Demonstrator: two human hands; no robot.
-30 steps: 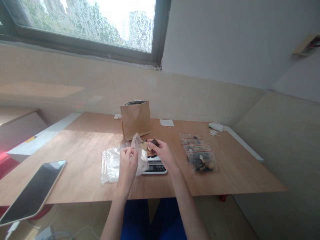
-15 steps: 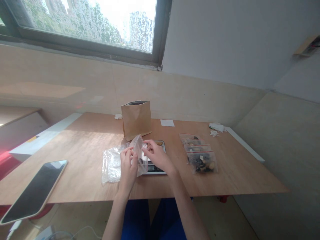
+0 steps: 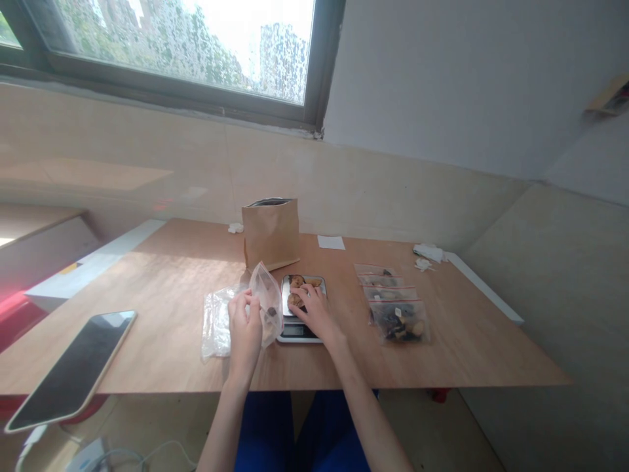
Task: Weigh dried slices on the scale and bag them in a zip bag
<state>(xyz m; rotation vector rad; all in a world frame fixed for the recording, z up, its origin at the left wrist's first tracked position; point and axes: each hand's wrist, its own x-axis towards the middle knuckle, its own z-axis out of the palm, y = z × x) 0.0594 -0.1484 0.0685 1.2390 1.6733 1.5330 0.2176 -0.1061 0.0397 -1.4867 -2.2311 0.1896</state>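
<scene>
My left hand point(image 3: 246, 324) pinches the edge of a clear zip bag point(image 3: 268, 295), whose mouth stands open towards the right. A small dark piece shows inside the bag. On the small digital scale point(image 3: 285, 332) lie several wrinkled brown pieces that look like dried mushrooms point(image 3: 313, 282). Over the scale's plate, my right hand point(image 3: 314, 311) has its thumb and fingers around one dried mushroom point(image 3: 295, 301). My palm hides part of the plate. Flat on the table beneath my left hand lies a stack of empty clear bags point(image 3: 215, 324).
An open brown paper pouch point(image 3: 271, 233) stands behind the scale. To the right lie several filled zip bags point(image 3: 400, 321). A phone point(image 3: 73, 367) lies at the table's left edge. White paper point(image 3: 331, 242) and crumpled tissues point(image 3: 429, 253) are near the wall.
My right hand has left the bag's mouth and moved down to the dried mushrooms on the scale. My left hand still holds the bag, now opened wider. The view has shifted slightly.
</scene>
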